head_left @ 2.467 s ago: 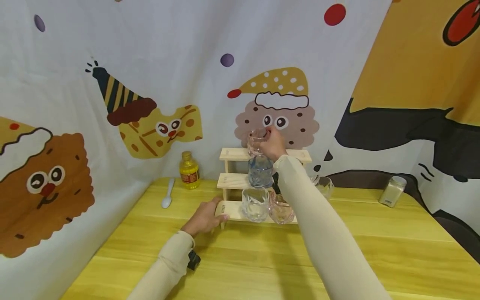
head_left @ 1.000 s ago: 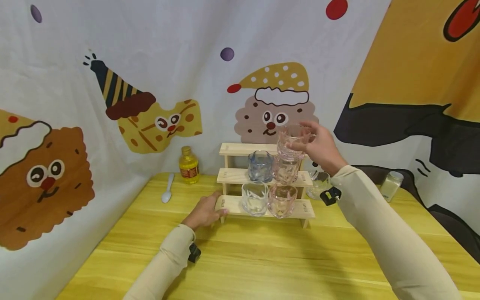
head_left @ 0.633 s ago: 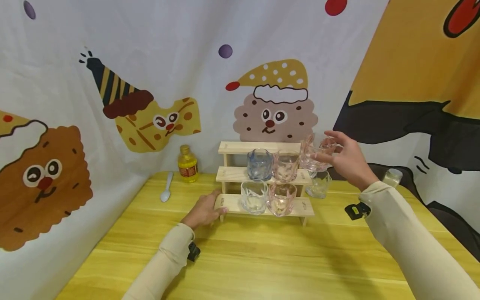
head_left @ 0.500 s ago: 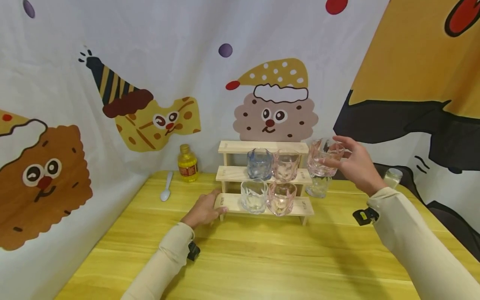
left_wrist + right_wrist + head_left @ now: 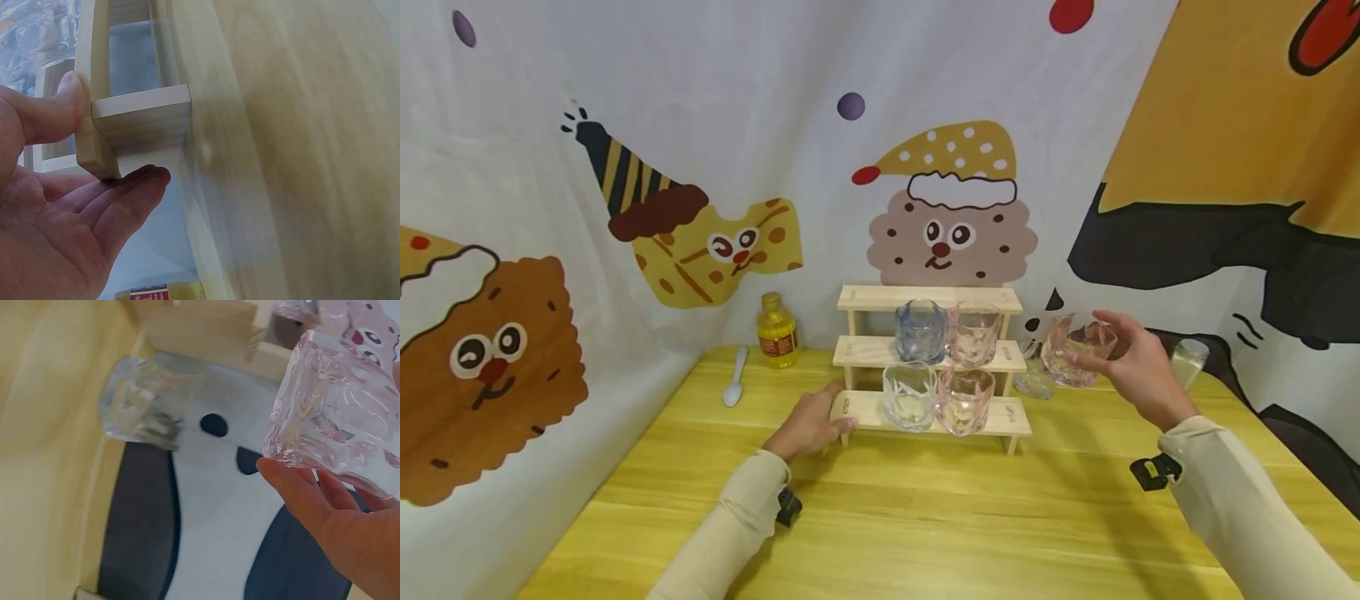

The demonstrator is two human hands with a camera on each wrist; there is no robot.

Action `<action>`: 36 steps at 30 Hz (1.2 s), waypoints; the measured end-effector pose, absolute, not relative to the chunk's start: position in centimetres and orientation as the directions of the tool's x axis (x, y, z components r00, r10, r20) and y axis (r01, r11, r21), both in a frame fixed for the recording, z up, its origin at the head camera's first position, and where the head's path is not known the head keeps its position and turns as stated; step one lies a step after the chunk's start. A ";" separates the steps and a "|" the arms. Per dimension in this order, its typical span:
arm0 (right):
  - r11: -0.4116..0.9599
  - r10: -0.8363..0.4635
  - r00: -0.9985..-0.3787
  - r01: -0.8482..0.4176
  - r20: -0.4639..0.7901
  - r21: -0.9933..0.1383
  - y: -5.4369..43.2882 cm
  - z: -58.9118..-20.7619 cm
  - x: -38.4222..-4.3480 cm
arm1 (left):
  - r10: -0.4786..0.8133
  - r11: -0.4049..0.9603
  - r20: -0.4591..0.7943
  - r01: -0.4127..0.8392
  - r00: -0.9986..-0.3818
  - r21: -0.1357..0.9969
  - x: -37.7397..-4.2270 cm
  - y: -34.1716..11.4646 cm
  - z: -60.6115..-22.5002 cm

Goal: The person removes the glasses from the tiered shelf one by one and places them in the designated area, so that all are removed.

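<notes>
My right hand (image 5: 1150,371) grips a pink glass (image 5: 1078,350) between thumb and fingers, above the table to the right of the wooden stepped stand (image 5: 857,296). In the right wrist view this glass (image 5: 340,412) is clear of the table. My left hand (image 5: 808,421) holds the left end of the stand's lowest step, its thumb on the board and fingers at the end. On the middle step stand a blue glass (image 5: 921,333) and a pink glass (image 5: 973,335). A clear glass (image 5: 909,398) and another pink glass (image 5: 965,402) share the lowest step.
A clear glass (image 5: 1033,371) stands on the table right of the stand, partly behind the held one. Farther right is a jar (image 5: 1187,362). A yellow bottle (image 5: 777,332) and a grey spoon (image 5: 735,379) lie left of the stand. A printed cloth (image 5: 820,50) hangs behind.
My right hand has lifted the pink glass off the top step, carried it right past the stand and lowered it somewhat. My left hand has stayed on the lowest step.
</notes>
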State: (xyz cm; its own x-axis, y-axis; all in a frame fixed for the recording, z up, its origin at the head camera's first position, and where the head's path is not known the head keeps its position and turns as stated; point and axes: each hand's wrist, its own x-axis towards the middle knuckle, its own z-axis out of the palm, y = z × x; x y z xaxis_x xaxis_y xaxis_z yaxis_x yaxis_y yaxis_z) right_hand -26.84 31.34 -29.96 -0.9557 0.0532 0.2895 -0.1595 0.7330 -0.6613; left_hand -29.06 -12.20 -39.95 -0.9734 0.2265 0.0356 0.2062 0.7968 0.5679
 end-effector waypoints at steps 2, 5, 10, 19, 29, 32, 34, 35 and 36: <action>0.731 0.059 -0.960 -0.146 0.275 -0.667 31.7 -30.6 -26.8 | 0.227 0.792 0.037 0.207 -0.973 0.575 -29.0 -12.2 -40.0; 0.707 0.071 -0.968 -0.120 0.239 -0.697 32.3 -31.4 -26.9 | 0.231 0.790 0.036 0.209 -0.972 0.577 -29.0 -12.2 -40.1; 0.687 0.094 -0.973 -0.090 0.211 -0.721 33.3 -32.8 -27.2 | 0.237 0.792 0.032 0.212 -0.971 0.573 -29.0 -12.2 -40.0; 0.666 0.125 -0.974 -0.058 0.188 -0.743 34.7 -35.9 -28.0 | 0.233 0.785 0.027 0.205 -0.972 0.584 -28.8 -12.1 -39.7; 0.652 0.151 -0.977 -0.015 0.149 -0.758 36.0 -38.1 -29.2 | 0.237 0.801 0.028 0.212 -0.971 0.560 -28.9 -12.1 -39.7; 0.648 0.159 -0.980 0.010 0.122 -0.762 36.1 -38.7 -29.5 | 0.238 0.802 0.030 0.214 -0.971 0.558 -28.8 -12.1 -39.7; 0.645 0.166 -0.980 0.022 0.112 -0.764 36.1 -39.0 -29.7 | 0.239 0.799 0.034 0.217 -0.970 0.561 -28.8 -12.1 -39.7; 0.640 0.170 -0.979 0.025 0.110 -0.768 36.1 -39.0 -29.8 | 0.241 0.797 0.036 0.219 -0.970 0.563 -28.8 -12.1 -39.7; 0.636 0.175 -0.979 0.029 0.108 -0.771 36.1 -39.1 -30.0 | 0.241 0.796 0.037 0.219 -0.970 0.565 -28.8 -12.2 -39.7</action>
State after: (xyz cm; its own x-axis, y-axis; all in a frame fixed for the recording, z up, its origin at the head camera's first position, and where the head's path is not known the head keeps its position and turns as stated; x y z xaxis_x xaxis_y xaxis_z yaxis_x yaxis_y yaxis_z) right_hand -29.95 36.06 -39.10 -0.9785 0.1754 0.1084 0.0285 0.6359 -0.7713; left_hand -28.79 -12.17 -39.74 -0.9698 0.2409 0.0372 0.2193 0.7956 0.5647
